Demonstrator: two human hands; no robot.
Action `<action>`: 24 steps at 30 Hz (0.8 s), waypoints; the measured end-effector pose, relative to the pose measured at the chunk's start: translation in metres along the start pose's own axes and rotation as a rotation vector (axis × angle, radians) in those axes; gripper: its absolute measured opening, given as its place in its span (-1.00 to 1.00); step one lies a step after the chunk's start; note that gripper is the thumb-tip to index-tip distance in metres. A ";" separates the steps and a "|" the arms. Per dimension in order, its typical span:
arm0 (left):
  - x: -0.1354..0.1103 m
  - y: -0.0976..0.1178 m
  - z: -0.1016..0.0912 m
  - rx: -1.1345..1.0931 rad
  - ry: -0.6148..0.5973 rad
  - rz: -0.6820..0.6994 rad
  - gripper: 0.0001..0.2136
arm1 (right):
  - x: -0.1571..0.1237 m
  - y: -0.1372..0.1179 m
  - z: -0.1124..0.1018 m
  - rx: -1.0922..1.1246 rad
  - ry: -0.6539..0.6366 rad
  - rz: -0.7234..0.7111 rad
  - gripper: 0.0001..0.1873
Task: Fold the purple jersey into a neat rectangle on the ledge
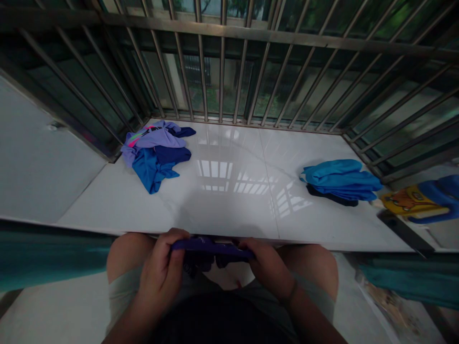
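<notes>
Left hand [163,267] and right hand [267,267] are each clamping an end of the purple cloth [211,248], holding it taut over the lap, just below the desk [233,200] edge. It's looking like straightening; any next move is calling for an even grip. A loose pile [156,153] is lying far left, a folded stack [340,180] far right.

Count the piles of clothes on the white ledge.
2: a purple-and-blue heap in the far left corner, a folded blue stack at right. Separately, left hand and right hand grip a dark purple garment.
</notes>
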State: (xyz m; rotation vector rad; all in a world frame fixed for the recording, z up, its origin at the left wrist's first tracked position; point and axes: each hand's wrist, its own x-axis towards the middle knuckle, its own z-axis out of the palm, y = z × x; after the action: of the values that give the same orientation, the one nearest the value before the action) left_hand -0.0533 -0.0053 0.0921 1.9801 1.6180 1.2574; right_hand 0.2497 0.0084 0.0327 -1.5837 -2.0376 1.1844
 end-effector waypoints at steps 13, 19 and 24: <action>0.013 -0.004 -0.019 0.152 -0.015 0.126 -0.83 | -0.033 -0.009 -0.061 0.136 0.148 -0.224 -0.73; 0.020 -0.007 -0.023 0.117 -0.110 0.207 -0.84 | -0.044 -0.002 -0.071 0.119 -0.048 -0.167 -0.69; 0.026 -0.015 -0.027 0.052 -0.110 0.314 -0.86 | -0.039 -0.003 -0.066 0.110 -0.065 -0.107 -0.77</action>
State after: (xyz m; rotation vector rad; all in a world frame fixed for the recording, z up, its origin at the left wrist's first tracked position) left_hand -0.0843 0.0146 0.1086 2.3613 1.3387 1.1936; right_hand 0.3059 0.0003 0.0850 -1.3840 -2.0318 1.3003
